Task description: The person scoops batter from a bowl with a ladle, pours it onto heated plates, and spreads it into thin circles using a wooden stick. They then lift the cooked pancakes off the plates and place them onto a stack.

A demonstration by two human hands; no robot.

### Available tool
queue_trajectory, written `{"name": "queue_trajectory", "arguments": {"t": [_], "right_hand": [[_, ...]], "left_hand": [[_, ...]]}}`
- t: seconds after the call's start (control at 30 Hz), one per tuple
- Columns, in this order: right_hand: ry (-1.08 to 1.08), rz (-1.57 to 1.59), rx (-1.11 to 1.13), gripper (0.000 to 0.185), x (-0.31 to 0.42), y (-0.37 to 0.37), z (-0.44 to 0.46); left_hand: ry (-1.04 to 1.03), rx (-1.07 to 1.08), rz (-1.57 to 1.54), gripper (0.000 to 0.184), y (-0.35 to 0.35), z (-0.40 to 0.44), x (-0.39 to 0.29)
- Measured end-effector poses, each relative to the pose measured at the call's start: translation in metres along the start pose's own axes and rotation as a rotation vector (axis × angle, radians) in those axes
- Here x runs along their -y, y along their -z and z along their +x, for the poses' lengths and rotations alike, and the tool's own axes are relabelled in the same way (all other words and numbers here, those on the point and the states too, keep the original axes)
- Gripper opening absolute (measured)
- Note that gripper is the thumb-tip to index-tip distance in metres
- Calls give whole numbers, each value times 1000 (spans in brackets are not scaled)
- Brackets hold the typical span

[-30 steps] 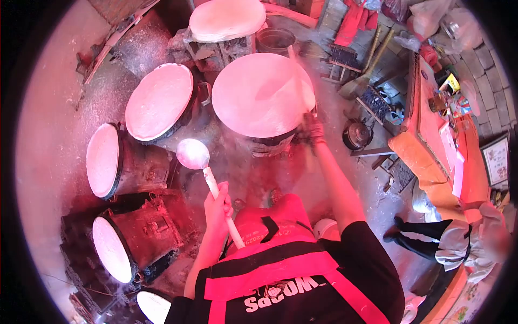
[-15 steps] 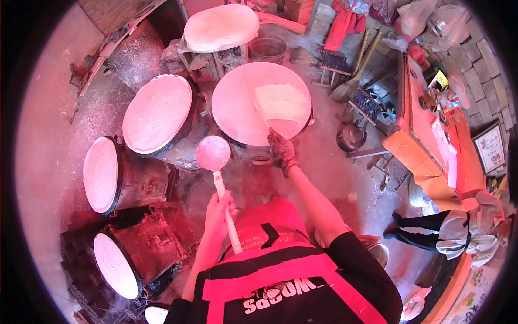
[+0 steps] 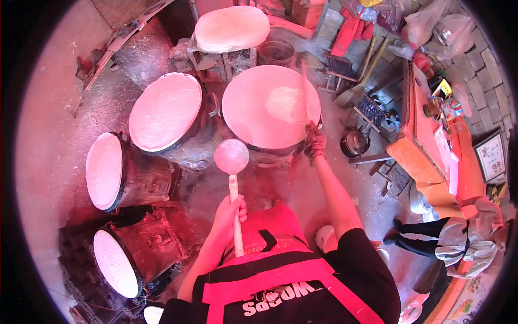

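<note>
My left hand (image 3: pixel 228 216) is wrapped round the pale handle of a ladle (image 3: pixel 232 156), whose round bowl is raised in front of the apron. My right hand (image 3: pixel 315 143), in a dark patterned glove, is closed at the near right edge of a round griddle (image 3: pixel 245 102). From it a long thin scraper (image 3: pixel 306 97) points away over the griddle's right side, seen nearly edge-on. A paler patch of batter (image 3: pixel 284 103) lies on the griddle, left of the scraper.
More round griddles on drum stoves curve down the left, including a tilted one (image 3: pixel 164 112). A stack of pale flatbreads (image 3: pixel 232 28) stands behind, beside a bucket (image 3: pixel 275 52). On the right are a pot (image 3: pixel 355 143), a broom (image 3: pixel 350 94), an orange-covered table (image 3: pixel 413 156) and a person (image 3: pixel 467 237).
My right hand has moved right along the griddle's edge, and the scraper has turned edge-on. The pale patch looks smaller. My left hand and the ladle sit slightly further right in view.
</note>
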State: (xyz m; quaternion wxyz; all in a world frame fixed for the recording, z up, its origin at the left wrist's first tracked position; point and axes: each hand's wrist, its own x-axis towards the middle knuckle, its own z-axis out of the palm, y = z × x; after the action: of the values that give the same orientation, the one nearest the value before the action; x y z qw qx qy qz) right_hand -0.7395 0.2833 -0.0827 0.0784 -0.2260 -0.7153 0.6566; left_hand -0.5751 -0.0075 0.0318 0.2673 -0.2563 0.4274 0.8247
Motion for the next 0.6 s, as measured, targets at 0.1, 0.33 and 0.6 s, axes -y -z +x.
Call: {"name": "queue_trajectory", "arguments": {"t": [0.1, 0.33, 0.6], "right_hand": [[147, -342, 140, 41, -9, 10, -14], [290, -261, 182, 37, -47, 52, -109], [-738, 454, 266, 27, -44, -18, -144]], "left_hand": [[2, 5, 91, 15, 7, 15, -2], [-178, -13, 357, 14, -6, 114, -40], [-118, -63, 240, 12, -81, 181, -19]]}}
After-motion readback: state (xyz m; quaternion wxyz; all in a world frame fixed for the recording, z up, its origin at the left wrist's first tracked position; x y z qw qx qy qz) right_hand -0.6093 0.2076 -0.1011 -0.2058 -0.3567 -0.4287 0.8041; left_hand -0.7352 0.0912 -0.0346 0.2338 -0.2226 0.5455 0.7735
